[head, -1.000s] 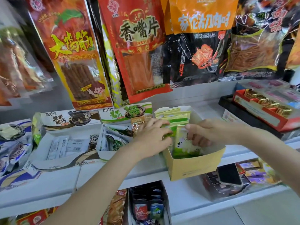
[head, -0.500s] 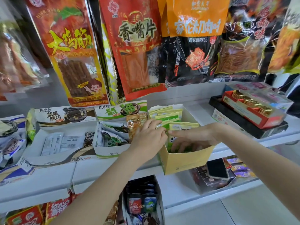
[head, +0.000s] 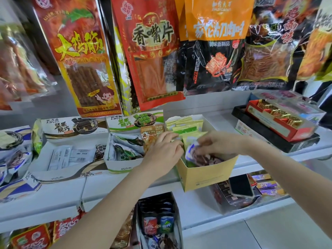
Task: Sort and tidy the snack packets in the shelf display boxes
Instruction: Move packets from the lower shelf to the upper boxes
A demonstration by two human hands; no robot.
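Note:
A tan display box (head: 206,175) sits on the white shelf (head: 125,184), filled with upright green packets (head: 185,125). My right hand (head: 221,143) pinches a dark brown and white packet (head: 201,158) at the box's front. My left hand (head: 163,151) rests on the box's left edge, fingers pressing against the green packets. Left of it stands a green-trimmed box (head: 124,164) of grey-green packets, with an orange packet (head: 152,133) at its back right corner.
A wider white box (head: 59,169) of flat white packets sits further left. Large hanging snack bags (head: 154,56) fill the wall above. A red tray of gold sweets (head: 280,121) stands at the right. A lower shelf holds a phone (head: 240,187) and more boxes.
My right hand has drawn a dark brown and white packet up from the front of the tan box, where earlier it held a green packet. My left hand stayed at the box's edge.

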